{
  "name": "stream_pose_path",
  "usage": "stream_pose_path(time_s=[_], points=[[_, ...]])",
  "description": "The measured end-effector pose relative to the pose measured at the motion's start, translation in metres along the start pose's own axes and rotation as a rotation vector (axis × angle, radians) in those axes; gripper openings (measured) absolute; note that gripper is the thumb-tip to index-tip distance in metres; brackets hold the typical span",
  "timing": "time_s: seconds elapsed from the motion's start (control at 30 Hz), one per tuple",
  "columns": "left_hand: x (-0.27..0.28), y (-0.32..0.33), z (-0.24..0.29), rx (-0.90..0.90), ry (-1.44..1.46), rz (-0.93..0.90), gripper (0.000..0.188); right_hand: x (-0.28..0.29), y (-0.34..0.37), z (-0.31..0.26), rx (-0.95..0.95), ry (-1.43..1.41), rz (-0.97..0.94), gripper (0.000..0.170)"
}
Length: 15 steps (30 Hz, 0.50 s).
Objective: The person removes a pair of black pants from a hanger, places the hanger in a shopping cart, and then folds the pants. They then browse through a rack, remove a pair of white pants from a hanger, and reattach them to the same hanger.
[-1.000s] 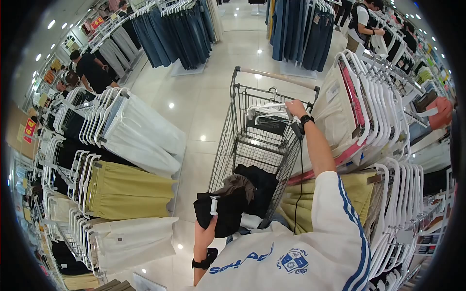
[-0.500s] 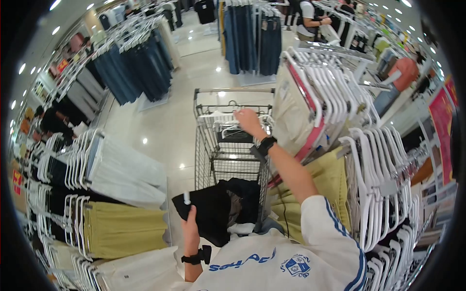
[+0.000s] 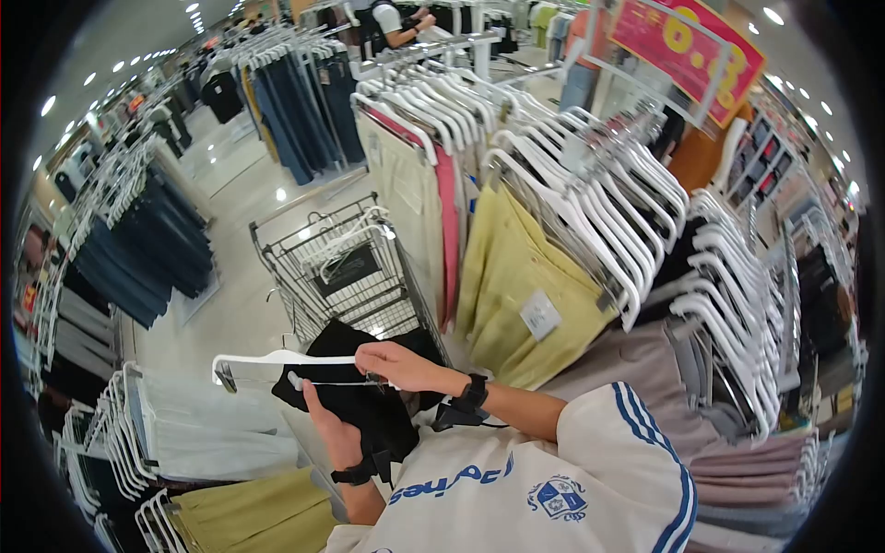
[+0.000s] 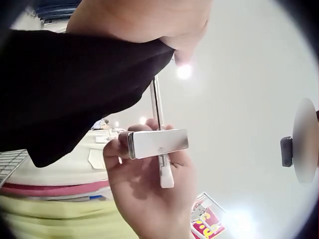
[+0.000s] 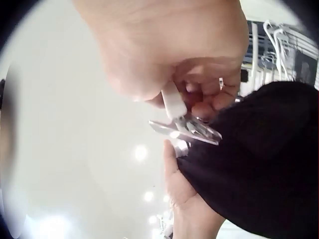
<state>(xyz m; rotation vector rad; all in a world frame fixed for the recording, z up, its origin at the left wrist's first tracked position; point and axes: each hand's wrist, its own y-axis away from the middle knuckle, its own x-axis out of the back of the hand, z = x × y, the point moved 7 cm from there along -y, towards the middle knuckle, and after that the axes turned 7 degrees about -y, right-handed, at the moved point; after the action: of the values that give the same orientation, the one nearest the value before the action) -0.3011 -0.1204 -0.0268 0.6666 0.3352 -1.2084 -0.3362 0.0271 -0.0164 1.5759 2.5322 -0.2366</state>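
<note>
In the head view, my left hand [image 3: 336,438] holds a black garment [image 3: 387,419] by its upper edge, thumb up beside a small white piece. My right hand [image 3: 401,367] grips the end of a white clip hanger [image 3: 277,358] lying across the garment's top. From the left wrist, a metal clip [image 4: 158,143] on the hanger's bar sits in front of my right palm, and the garment hangs from my left hand [image 4: 139,20]. The right wrist view has the clip [image 5: 184,132] right at the garment's edge, below my right thumb.
A wire shopping cart [image 3: 267,244] ahead has white hangers [image 3: 346,235] on its far end. Racks of trousers stand close on the right, with yellow-green trousers [image 3: 516,286] nearest. More hang at left, including white trousers [image 3: 212,415]. A red sign [image 3: 691,51] stands at upper right.
My right hand has come back from the hangers on the cart to the black garment, now with a white hanger. My left hand has kept the garment. The head view has swung right.
</note>
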Motion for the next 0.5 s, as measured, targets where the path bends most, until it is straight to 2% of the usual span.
stream_pose_path(time_s=[0.03, 0.1, 0.13, 0.2, 0.23, 0.27, 0.3, 0.37, 0.4, 0.43, 0.5], points=[[0.007, 0.004, -0.004, 0.014, -0.003, -0.018, 0.046, -0.01, 0.017, -0.015, -0.022, 0.067, -0.026, 0.033], [0.019, 0.006, -0.02, 0.105, -0.03, -0.132, 0.037, -0.024, 0.042, -0.036, 0.053, 0.283, -0.072, 0.031], [0.027, 0.008, -0.026, 0.117, -0.051, -0.104, 0.031, -0.032, 0.056, -0.049, 0.068, 0.389, -0.102, 0.027], [0.046, 0.009, -0.045, 0.126, -0.029, -0.219, 0.027, -0.046, 0.082, -0.057, 0.116, 0.597, -0.143, 0.023], [0.03, 0.02, -0.038, 0.129, -0.007, -0.285, 0.025, -0.051, 0.096, -0.066, 0.12, 0.68, -0.163, 0.022], [0.023, 0.038, -0.04, 0.173, -0.029, -0.217, 0.023, -0.054, 0.108, -0.075, 0.112, 0.687, -0.151, 0.022], [0.029, 0.043, -0.044, 0.183, -0.027, -0.222, 0.023, -0.055, 0.119, -0.087, 0.151, 0.713, -0.108, 0.021], [0.047, 0.054, -0.066, 0.293, -0.059, -0.342, 0.03, -0.058, 0.137, -0.116, 0.204, 0.713, -0.032, 0.019], [0.061, 0.055, -0.073, 0.311, -0.082, -0.374, 0.035, -0.061, 0.146, -0.139, 0.276, 0.656, 0.013, 0.021], [0.055, 0.065, -0.07, 0.321, -0.144, -0.325, 0.036, -0.064, 0.157, -0.166, 0.348, 0.599, 0.059, 0.023], [0.041, 0.084, -0.058, 0.35, -0.166, -0.301, 0.021, -0.081, 0.187, -0.231, 0.573, 0.439, 0.053, 0.023]])
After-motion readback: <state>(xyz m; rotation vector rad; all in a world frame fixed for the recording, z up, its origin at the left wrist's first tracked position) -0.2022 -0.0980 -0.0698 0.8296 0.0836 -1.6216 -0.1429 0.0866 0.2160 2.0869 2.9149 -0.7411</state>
